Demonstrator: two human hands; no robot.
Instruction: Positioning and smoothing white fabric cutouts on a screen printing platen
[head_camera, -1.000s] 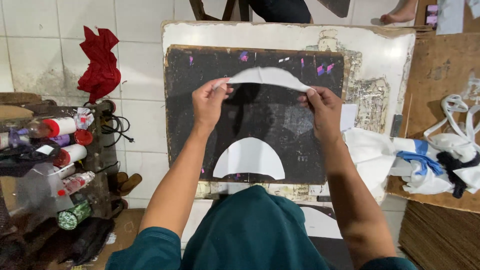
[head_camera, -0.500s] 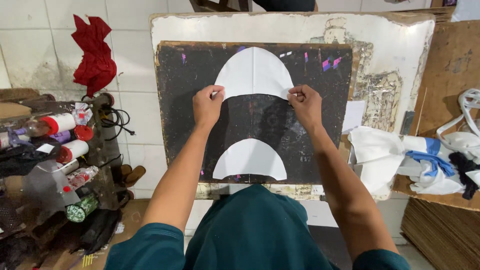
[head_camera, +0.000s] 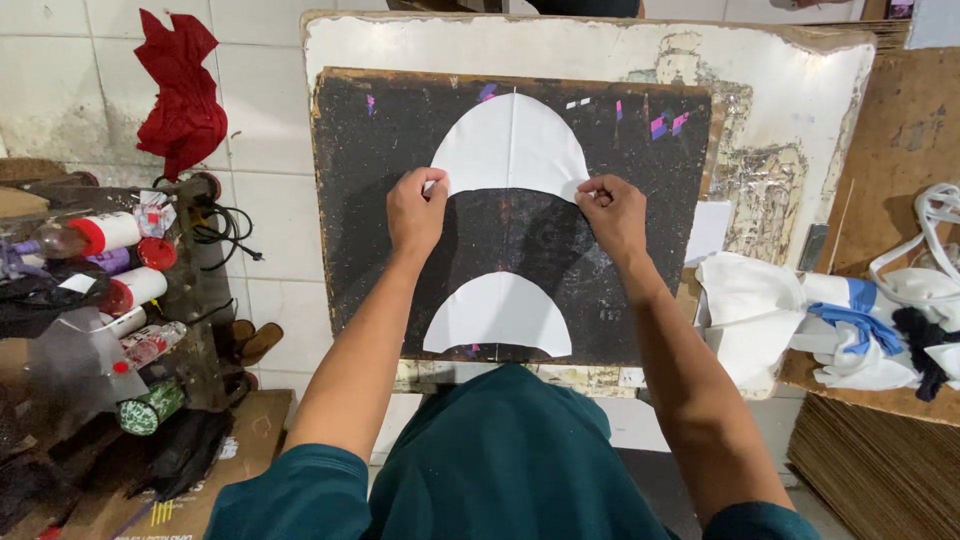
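A white curved piece of material (head_camera: 512, 148), shaped like a rounded arch, lies flat on the upper part of a black board (head_camera: 360, 220). My left hand (head_camera: 417, 212) pinches its lower left corner. My right hand (head_camera: 611, 213) pinches its lower right corner. A second white curved piece (head_camera: 499, 315) of similar shape lies lower on the same board, near my body, untouched. The board rests on a worn white tabletop (head_camera: 780, 90).
At the left stands a cluttered rack with several bottles (head_camera: 105, 235), black cables (head_camera: 225, 230) and a red cloth (head_camera: 182, 90) hanging on the tiled wall. White and blue fabric (head_camera: 840, 320) lies heaped at the right beside brown cardboard (head_camera: 905, 130).
Both hands brought the upper white piece down from a raised, edge-on position and laid it flat on the board, then slid slightly lower along it.
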